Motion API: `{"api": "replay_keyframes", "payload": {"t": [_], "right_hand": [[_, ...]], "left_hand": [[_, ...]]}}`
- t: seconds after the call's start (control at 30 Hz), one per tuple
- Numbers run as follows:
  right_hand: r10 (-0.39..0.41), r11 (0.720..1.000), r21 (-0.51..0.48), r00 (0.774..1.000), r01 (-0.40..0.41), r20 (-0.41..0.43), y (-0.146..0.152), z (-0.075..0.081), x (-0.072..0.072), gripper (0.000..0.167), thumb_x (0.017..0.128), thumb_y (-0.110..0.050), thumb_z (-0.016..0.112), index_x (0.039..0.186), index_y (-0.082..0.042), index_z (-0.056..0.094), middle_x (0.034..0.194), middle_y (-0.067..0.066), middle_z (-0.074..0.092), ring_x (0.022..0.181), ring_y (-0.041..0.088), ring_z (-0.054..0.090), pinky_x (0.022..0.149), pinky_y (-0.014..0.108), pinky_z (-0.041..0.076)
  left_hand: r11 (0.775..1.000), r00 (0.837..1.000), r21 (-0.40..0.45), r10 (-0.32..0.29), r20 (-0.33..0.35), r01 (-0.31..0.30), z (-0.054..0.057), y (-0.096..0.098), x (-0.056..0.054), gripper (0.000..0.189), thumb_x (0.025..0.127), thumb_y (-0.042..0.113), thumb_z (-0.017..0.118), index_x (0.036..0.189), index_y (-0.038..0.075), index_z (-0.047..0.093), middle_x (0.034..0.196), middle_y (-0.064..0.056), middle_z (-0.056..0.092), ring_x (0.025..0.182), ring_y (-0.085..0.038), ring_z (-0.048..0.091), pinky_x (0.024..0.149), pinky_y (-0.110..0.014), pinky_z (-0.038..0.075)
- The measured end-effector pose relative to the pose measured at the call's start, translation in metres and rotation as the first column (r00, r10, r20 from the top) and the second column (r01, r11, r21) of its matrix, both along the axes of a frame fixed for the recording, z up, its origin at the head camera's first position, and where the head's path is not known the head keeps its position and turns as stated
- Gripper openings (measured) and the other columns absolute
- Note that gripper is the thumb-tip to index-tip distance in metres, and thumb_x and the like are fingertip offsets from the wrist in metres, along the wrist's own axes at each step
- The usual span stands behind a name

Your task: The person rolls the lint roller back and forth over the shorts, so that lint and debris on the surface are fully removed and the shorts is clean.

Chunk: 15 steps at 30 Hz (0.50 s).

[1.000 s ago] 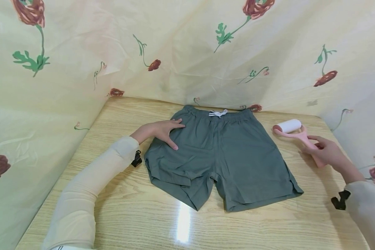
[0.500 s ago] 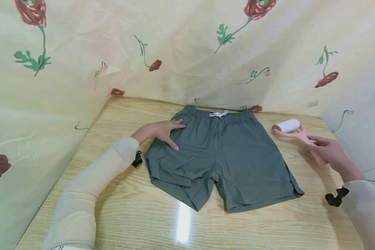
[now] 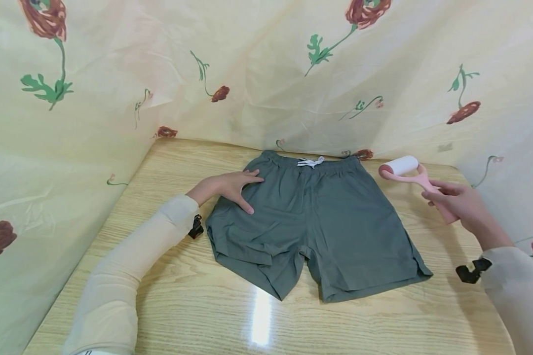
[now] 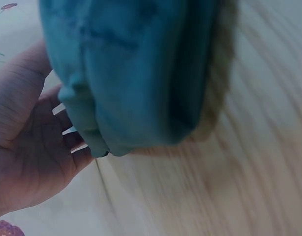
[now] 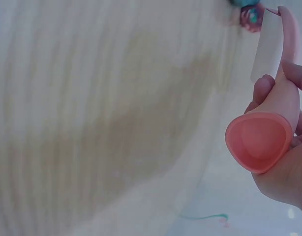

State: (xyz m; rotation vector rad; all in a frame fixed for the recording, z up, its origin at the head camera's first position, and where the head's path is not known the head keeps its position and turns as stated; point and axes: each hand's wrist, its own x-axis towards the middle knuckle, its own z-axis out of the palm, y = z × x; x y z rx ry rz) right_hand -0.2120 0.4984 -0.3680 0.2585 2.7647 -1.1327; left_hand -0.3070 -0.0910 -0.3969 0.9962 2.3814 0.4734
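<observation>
Dark green shorts (image 3: 351, 222) with a white drawstring (image 3: 311, 161) lie spread on the table, waistband toward the back. The left leg as seen is rumpled at its hem. On that side my left hand (image 3: 236, 186) rests on the cloth, fingers and thumb spread. In the left wrist view the hand (image 4: 30, 132) shows its palm, with fingertips hidden behind the shorts (image 4: 126, 83). To the right of the shorts, my right hand (image 3: 457, 204) grips the pink handle of a lint roller (image 3: 404, 167). The roller's white cylinder points left, apart from the shorts. Its hollow handle end (image 5: 259, 142) faces the right wrist camera.
The wooden table (image 3: 195, 305) extends on every side of the shorts, with a bright light reflection near the front. Flower-print sheeting (image 3: 248, 74) hangs along the back, left and right edges. Black wrist mounts (image 3: 473, 271) sit on both sleeves.
My right hand has moved left and slightly up in the view, carrying the lint roller closer to the shorts. The left hand and the shorts have stayed in place.
</observation>
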Motion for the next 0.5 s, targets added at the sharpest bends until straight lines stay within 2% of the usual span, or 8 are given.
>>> {"api": "replay_keyframes", "payload": {"t": [0.13,0.3,0.5], "right_hand": [[0.024,1.0,0.014,0.999,-0.024,-0.022,-0.016,0.008,-0.006,0.083,0.098,-0.049,0.065,0.159,-0.002,0.033,0.083,-0.031,0.068,0.081,-0.003,0.066,0.064,0.024,0.053],[0.064,0.998,0.003,0.996,-0.064,-0.06,-0.04,0.017,-0.016,0.073,0.099,-0.042,0.066,0.155,-0.002,0.041,0.085,-0.033,0.067,0.08,-0.005,0.066,0.067,0.022,0.053],[0.138,0.99,0.005,0.979,-0.138,-0.147,-0.074,0.031,-0.022,0.062,0.099,-0.035,0.069,0.148,-0.003,0.052,0.087,-0.028,0.068,0.078,0.001,0.067,0.066,0.022,0.052]], "left_hand": [[1.0,1.0,-0.005,0.002,-0.002,-0.002,0.0,0.0,0.001,0.105,0.085,0.044,0.083,0.164,0.013,0.022,0.173,-0.012,0.002,0.16,-0.035,0.002,0.129,-0.054,0.015],[1.0,1.0,-0.015,0.011,-0.008,-0.011,0.0,0.001,0.001,0.104,0.084,0.045,0.083,0.164,0.014,0.024,0.173,-0.013,0.001,0.16,-0.037,0.004,0.128,-0.054,0.018],[0.999,0.999,-0.035,0.031,-0.02,-0.032,0.002,0.003,-0.001,0.103,0.083,0.047,0.083,0.164,0.017,0.026,0.173,-0.015,0.0,0.159,-0.039,0.007,0.127,-0.055,0.023]]}}
